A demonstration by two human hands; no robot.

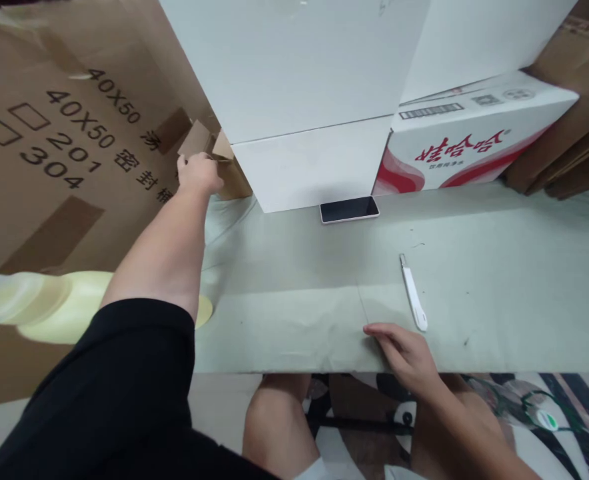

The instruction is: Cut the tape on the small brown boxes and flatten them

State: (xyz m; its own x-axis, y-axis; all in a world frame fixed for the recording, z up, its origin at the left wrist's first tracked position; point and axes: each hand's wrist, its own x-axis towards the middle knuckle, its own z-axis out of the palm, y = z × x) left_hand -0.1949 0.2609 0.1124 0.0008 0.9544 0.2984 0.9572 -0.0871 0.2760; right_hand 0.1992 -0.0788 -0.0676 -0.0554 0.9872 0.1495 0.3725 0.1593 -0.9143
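Note:
My left hand [199, 175] is stretched far forward at a small open cardboard box [234, 179], touching its top edge. Its fingertips are hidden, so their grip does not show. Low over the table's front edge, my right hand [405, 352] has thumb and forefinger pressed together on a thin, hair-fine strand [362, 300], either thread or wire. Just right of that hand lies a white-handled knife [414, 295] with a slim metal tip. A phone [349, 210] with a dark screen rests against the white boxes.
Stacked white cartons [314, 163] stand at the back. A red-and-white carton [464, 147] is to their right, folded cardboard [569, 133] beyond. On the left are a large brown carton [119, 167] and a pale yellow bottle [69, 303]. Pale green cloth [284, 267] covers the table.

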